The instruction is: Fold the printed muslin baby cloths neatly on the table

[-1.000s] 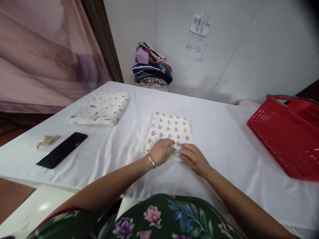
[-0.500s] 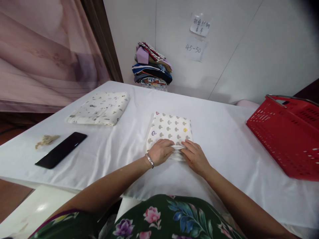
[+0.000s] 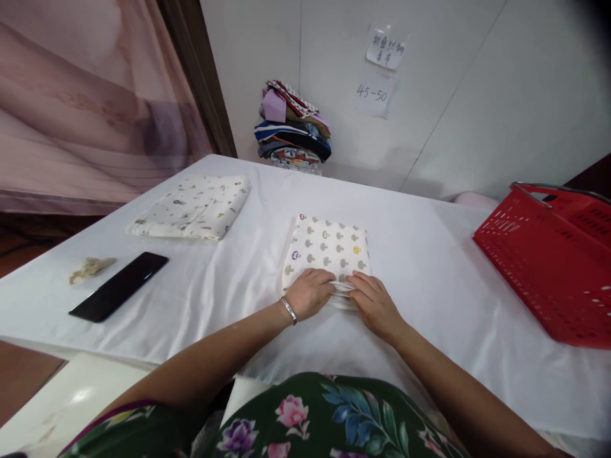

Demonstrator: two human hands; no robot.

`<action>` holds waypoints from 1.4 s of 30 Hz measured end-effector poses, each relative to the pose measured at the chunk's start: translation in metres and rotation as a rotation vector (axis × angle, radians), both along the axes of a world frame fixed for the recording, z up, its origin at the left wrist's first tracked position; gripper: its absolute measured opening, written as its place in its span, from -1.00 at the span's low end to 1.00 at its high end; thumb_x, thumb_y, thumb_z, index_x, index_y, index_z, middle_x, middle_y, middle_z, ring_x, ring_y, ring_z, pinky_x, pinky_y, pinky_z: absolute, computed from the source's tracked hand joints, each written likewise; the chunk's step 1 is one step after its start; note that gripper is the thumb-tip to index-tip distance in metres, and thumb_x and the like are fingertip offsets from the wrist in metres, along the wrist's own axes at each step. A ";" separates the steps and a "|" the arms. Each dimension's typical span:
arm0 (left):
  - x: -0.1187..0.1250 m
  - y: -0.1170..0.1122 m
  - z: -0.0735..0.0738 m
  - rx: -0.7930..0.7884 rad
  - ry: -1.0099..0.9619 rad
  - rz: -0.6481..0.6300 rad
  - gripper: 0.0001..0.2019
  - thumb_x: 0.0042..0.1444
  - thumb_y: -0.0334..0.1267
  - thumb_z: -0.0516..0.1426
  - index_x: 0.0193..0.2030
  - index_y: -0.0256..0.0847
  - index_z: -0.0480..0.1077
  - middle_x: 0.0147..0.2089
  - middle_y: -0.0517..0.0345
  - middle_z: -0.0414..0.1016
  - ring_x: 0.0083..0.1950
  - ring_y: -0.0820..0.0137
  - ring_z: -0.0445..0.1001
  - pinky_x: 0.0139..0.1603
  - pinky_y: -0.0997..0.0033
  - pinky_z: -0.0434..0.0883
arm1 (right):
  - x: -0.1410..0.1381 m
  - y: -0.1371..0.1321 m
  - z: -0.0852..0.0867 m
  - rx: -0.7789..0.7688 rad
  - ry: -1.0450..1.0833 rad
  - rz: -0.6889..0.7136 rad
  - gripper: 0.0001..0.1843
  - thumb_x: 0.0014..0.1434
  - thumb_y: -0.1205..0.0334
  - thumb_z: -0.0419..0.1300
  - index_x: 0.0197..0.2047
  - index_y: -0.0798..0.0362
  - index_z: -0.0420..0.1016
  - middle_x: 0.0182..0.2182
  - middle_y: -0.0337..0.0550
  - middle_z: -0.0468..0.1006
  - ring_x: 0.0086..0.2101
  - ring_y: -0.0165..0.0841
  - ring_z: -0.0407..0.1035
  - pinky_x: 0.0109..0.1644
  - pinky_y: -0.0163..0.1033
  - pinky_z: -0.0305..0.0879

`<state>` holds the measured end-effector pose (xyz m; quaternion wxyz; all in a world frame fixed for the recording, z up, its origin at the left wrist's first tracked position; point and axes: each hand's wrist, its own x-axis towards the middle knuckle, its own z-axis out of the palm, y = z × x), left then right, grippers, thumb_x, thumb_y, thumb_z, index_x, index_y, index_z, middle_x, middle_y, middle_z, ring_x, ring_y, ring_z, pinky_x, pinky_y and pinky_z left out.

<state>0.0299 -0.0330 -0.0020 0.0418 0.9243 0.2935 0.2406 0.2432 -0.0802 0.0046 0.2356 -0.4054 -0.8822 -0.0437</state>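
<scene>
Your left hand (image 3: 311, 294) and right hand (image 3: 375, 304) sit at the near edge of the cloth (image 3: 329, 245), fingers bent, tips drawn in with little gap, pinching its folds; how many layers each grips is hidden. The cloth lies on the table (image 3: 424, 254), stretching away from your fingertips, roughly square with no clear long axis; neither hand is nearer. Well left of the cloth are a black slab (image 3: 119, 286), a scrap (image 3: 90, 270) and, farther back, a spare cloth (image 3: 195, 207). Right of it sits a basket (image 3: 548, 273); beyond, a pile (image 3: 293, 133). None touches it.
</scene>
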 end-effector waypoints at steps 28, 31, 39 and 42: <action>0.008 -0.004 0.000 -0.029 -0.010 0.088 -0.81 0.13 -0.36 0.01 -0.10 -0.22 0.27 -0.15 0.10 0.43 -0.18 0.36 0.39 -0.16 0.32 0.28 | 0.003 -0.001 -0.007 -0.033 0.032 -0.016 -0.73 0.24 0.39 -0.09 -0.22 0.05 0.43 0.00 -0.07 0.39 0.01 -0.26 0.21 0.00 -0.11 0.23; 0.013 0.000 0.006 -0.058 0.040 0.114 -0.72 0.12 -0.29 0.06 -0.01 -0.19 0.24 -0.22 0.14 0.44 -0.21 0.34 0.39 -0.22 0.32 0.29 | 0.002 0.000 -0.007 -0.027 0.032 -0.008 -0.72 0.25 0.38 -0.09 -0.20 0.04 0.43 0.00 -0.08 0.39 0.02 -0.27 0.21 0.01 -0.11 0.23; 0.020 0.013 0.007 0.224 0.174 0.045 -0.84 0.17 -0.41 -0.02 -0.37 -0.22 0.34 -0.33 0.11 0.37 -0.26 0.35 0.29 -0.28 0.32 0.20 | 0.006 -0.001 -0.006 -0.038 0.068 0.004 -0.70 0.21 0.43 -0.11 -0.22 0.05 0.43 0.08 -0.07 0.31 0.08 -0.26 0.15 0.07 -0.08 0.21; 0.018 0.007 -0.003 0.234 0.176 0.006 -0.85 0.18 -0.39 -0.01 -0.36 -0.21 0.35 -0.32 0.14 0.37 -0.28 0.36 0.27 -0.30 0.33 0.18 | 0.006 -0.001 -0.007 -0.039 0.093 0.005 -0.73 0.21 0.42 -0.08 -0.23 0.06 0.43 0.09 -0.04 0.31 0.07 -0.25 0.16 0.07 -0.06 0.22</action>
